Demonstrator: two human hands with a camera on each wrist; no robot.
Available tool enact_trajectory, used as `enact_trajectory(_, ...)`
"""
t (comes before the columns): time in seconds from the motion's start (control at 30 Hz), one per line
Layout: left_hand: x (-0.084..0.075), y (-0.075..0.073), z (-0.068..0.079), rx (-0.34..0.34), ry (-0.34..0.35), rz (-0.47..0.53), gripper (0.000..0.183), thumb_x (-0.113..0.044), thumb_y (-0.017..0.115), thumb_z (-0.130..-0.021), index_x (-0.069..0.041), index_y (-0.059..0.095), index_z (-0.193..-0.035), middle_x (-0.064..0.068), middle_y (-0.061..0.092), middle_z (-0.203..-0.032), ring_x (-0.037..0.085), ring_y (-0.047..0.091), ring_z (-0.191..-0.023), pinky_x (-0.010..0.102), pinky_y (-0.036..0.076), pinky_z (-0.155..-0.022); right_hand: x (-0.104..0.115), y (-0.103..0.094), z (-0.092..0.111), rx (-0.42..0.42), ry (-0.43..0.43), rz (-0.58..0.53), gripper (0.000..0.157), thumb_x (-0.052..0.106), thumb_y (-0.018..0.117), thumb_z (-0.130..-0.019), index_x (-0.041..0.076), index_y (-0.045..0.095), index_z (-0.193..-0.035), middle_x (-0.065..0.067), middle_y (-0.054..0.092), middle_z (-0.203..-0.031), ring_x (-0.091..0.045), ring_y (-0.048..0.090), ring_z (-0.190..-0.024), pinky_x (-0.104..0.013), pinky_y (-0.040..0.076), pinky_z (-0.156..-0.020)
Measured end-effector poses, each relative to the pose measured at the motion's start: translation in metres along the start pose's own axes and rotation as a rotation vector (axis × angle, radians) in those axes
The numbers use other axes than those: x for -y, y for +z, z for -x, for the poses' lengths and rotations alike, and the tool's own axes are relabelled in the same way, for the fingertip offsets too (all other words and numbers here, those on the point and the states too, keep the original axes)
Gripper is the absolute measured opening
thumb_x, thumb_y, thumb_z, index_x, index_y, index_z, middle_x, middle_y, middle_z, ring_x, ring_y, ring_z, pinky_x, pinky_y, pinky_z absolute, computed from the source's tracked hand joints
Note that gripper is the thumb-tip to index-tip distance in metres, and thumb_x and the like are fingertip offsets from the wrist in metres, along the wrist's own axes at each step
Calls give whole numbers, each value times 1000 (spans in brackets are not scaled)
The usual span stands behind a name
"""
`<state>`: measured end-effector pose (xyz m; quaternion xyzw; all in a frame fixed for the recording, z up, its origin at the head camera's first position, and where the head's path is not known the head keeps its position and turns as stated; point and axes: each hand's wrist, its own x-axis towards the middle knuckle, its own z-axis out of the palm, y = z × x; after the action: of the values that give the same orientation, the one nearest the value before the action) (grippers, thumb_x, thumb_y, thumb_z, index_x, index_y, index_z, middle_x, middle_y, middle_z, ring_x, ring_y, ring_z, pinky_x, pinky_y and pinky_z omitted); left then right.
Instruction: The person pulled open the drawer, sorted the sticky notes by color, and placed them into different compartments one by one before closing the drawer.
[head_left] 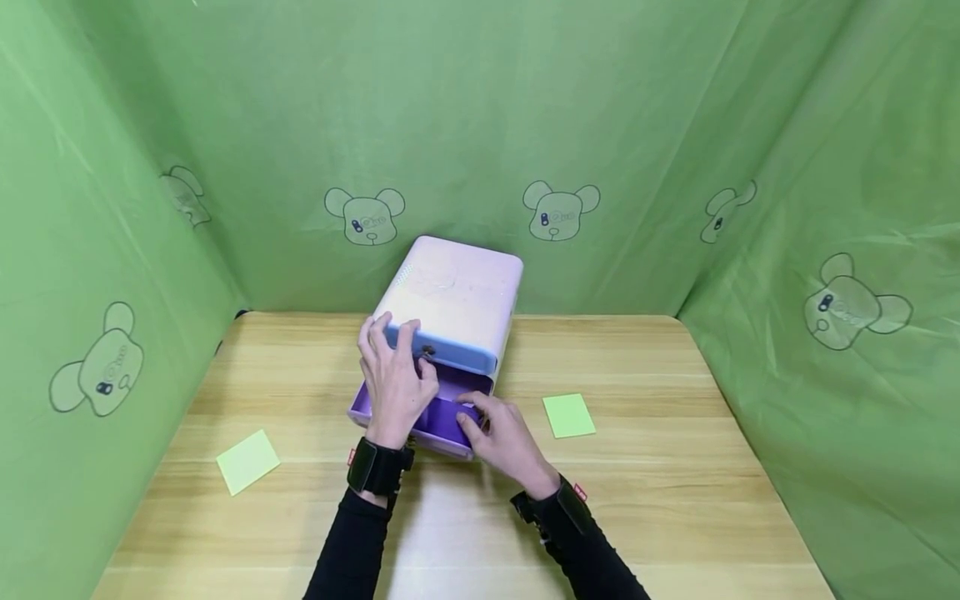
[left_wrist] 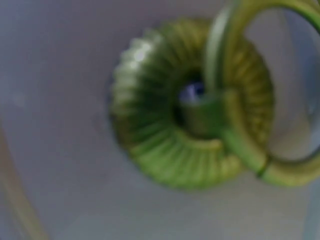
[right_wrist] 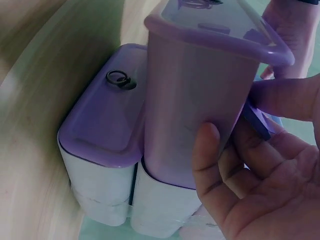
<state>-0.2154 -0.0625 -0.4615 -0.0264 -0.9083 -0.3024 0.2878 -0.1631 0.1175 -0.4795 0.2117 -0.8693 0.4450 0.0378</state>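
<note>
A small white cabinet [head_left: 457, 279] with a blue upper drawer [head_left: 465, 354] has its purple drawer [head_left: 450, 417] pulled out below. My left hand [head_left: 393, 387] reaches across that drawer, its fingertips on the cabinet's top front edge. My right hand [head_left: 506, 433] is bent over the drawer's right side. In the right wrist view its thumb and fingers pinch a small dark blue flat piece [right_wrist: 257, 120], largely hidden, beside the drawer wall [right_wrist: 185, 105]. A blurred metal ring pull [left_wrist: 225, 110] fills the left wrist view.
A closed lower drawer [right_wrist: 105, 110] with a ring pull sits beneath the pulled-out one. Green sticky notes lie on the wooden table [head_left: 637, 500], one to the left [head_left: 247, 462] and one to the right [head_left: 568, 415]. Green cloth [head_left: 465, 108] stands behind the cabinet and at both sides.
</note>
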Motion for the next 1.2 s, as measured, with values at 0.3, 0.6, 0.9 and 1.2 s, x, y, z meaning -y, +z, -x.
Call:
enact_trajectory(0.3, 0, 1, 0, -13, 3, 1, 52, -12, 66, -77, -13, 58, -128, 23, 35, -152, 43, 22, -147, 65, 41, -110, 0, 6, 2, -51, -75, 187, 29, 8, 69, -93, 0, 70, -121, -15, 75, -108, -21, 69, -91, -29, 60, -77)
enact_trajectory(0.6, -1, 0, 0, -10, 3, 9, 52, -11, 67, -77, -13, 58, -128, 23, 35, -152, 42, 22, -147, 63, 43, -108, 3, 6, 4, -33, -112, 310, 38, 15, 65, -97, -5, 64, -129, -14, 73, -114, -27, 68, -105, -40, 59, -91)
enact_trajectory(0.9, -1, -1, 0, -29, 16, 9, 54, -11, 68, -76, -13, 58, -129, 24, 36, -151, 43, 23, -146, 64, 42, -108, 4, 4, 3, 0, -117, 311, 40, 15, 62, -99, -5, 61, -134, -17, 71, -124, -30, 66, -115, -42, 57, -98)
enact_trajectory(1.2, -2, 0, 1, -24, 20, 10, 53, -11, 68, -76, -13, 58, -129, 24, 36, -151, 44, 22, -147, 65, 41, -109, 3, 4, 4, 15, -118, 313, 41, 14, 59, -100, -5, 58, -136, -17, 67, -133, -30, 63, -123, -44, 54, -104)
